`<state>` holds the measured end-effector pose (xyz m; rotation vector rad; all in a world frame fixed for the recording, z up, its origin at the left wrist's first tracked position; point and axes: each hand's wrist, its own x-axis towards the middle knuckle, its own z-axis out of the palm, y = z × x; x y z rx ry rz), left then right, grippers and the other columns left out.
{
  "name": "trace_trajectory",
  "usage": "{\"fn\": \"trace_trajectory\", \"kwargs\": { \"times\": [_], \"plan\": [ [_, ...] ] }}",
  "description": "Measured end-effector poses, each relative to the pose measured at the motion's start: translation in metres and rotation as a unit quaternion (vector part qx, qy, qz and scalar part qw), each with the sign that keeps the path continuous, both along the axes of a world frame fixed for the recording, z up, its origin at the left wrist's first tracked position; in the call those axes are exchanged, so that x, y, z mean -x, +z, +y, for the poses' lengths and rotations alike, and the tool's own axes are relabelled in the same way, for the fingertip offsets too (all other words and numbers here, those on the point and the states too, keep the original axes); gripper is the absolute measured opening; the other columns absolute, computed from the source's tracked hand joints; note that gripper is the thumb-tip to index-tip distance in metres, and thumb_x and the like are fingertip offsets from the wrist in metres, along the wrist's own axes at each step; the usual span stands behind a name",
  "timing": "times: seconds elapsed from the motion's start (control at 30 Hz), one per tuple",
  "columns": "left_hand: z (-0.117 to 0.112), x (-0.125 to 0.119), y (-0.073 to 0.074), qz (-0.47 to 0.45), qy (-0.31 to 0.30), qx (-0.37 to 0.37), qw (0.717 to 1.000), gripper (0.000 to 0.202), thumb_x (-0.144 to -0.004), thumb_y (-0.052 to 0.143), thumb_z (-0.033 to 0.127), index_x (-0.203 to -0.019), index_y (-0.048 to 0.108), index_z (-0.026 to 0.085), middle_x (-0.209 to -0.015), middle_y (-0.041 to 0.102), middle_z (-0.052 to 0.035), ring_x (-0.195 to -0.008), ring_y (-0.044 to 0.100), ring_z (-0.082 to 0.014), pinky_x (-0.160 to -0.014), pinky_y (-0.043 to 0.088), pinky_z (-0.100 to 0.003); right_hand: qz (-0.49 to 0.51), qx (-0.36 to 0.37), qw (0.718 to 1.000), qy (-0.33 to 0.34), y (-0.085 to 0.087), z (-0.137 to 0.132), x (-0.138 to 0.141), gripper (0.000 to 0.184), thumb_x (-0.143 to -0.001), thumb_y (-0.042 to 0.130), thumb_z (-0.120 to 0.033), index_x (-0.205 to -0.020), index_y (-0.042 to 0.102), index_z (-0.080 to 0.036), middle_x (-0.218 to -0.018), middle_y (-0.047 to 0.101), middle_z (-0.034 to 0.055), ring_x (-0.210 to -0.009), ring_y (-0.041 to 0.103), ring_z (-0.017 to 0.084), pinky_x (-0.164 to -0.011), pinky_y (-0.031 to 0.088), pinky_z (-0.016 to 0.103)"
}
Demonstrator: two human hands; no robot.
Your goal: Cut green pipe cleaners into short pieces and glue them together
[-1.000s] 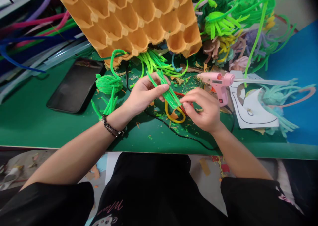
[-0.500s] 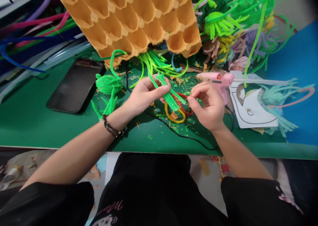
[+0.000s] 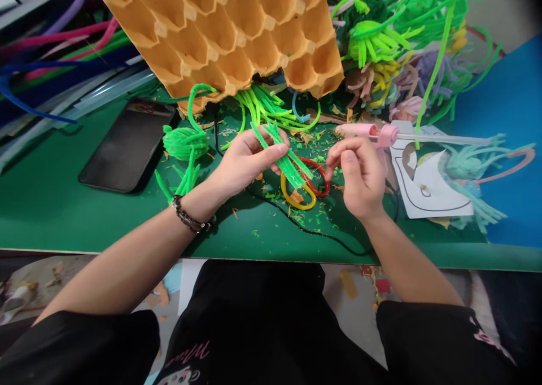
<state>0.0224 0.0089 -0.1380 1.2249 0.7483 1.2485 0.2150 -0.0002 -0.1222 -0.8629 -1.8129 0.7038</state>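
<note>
My left hand (image 3: 254, 159) is closed on a small bundle of bright green pipe cleaners (image 3: 288, 167), pinched beneath the thumb. Under the bundle lies a pair of scissors; only its red handle loop (image 3: 324, 188) and yellow handle loop (image 3: 300, 204) show. My right hand (image 3: 359, 176) is beside the red loop, thumb and forefinger parted, with nothing visible between them. Whether its forefinger touches the loop I cannot tell. Behind this hand stands a pink glue gun (image 3: 386, 135) with a clear glue stick out of its back, its lower part covered by my fingers.
An orange egg tray (image 3: 237, 29) leans at the back over green pipe cleaners (image 3: 260, 107). A black phone (image 3: 129, 148) and a green wound bundle (image 3: 185, 143) lie left. Paper cutouts (image 3: 440, 190) lie right. A black cord (image 3: 305, 227) crosses the scrap-strewn green table (image 3: 105, 221).
My right hand has drawn a little to the right, away from the green bundle, and its thumb has lifted off the forefinger. The left hand has barely moved.
</note>
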Motion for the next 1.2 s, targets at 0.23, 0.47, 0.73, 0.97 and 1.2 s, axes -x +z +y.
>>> {"fn": "trace_trajectory", "kwargs": {
  "times": [0.23,0.47,0.73,0.97,1.2],
  "plan": [
    [-0.0008,0.0001,0.0014,0.019,0.007,-0.011,1.0,0.029,-0.068,0.069,0.043,-0.074,0.059,0.017,-0.069,0.056,0.0031,-0.05,0.051,-0.0026,-0.045,0.047,-0.014,0.02,0.018,0.999,0.019,0.0009,-0.0005,-0.0005,0.017,-0.092,0.041,-0.029,-0.081,0.051,-0.022,-0.069,0.05,-0.0028,-0.051,0.05,0.006,-0.047,0.04,0.023],
    [0.0,0.0006,0.001,0.004,0.006,-0.005,1.0,0.028,-0.067,0.069,0.042,-0.075,0.06,0.017,-0.068,0.056,0.003,-0.051,0.051,-0.0031,-0.044,0.046,-0.014,0.02,0.033,0.999,0.014,0.0025,-0.003,0.0004,0.013,-0.09,0.045,-0.025,-0.083,0.056,-0.021,-0.07,0.051,-0.0026,-0.05,0.05,0.006,-0.047,0.04,0.024],
    [-0.001,0.0001,0.0027,0.007,0.013,-0.004,1.0,0.029,-0.066,0.07,0.043,-0.071,0.06,0.017,-0.07,0.055,0.0023,-0.051,0.05,-0.0026,-0.042,0.045,-0.013,0.021,0.029,0.998,0.044,0.0064,-0.0039,0.0007,0.028,-0.091,0.041,-0.027,-0.065,0.047,-0.019,-0.063,0.048,-0.0022,-0.051,0.048,0.007,-0.05,0.038,0.025],
    [-0.0006,0.0001,0.0043,0.054,0.02,-0.022,0.998,0.033,-0.068,0.068,0.044,-0.062,0.054,0.015,-0.067,0.057,0.0015,-0.047,0.049,-0.0027,-0.041,0.043,-0.015,0.032,0.065,0.997,0.025,0.0034,-0.0037,0.002,0.013,-0.088,0.049,-0.025,-0.076,0.048,-0.021,-0.065,0.047,-0.004,-0.049,0.047,0.006,-0.046,0.037,0.023],
    [-0.0014,0.0006,0.0049,0.085,0.019,-0.04,0.995,0.033,-0.07,0.066,0.044,-0.062,0.052,0.015,-0.063,0.056,0.002,-0.048,0.048,-0.0035,-0.043,0.043,-0.016,0.019,0.073,0.996,0.056,0.0059,-0.0054,0.0014,0.025,-0.093,0.04,-0.029,-0.07,0.045,-0.02,-0.062,0.047,-0.0041,-0.048,0.046,0.005,-0.048,0.037,0.023]
  ]
}}
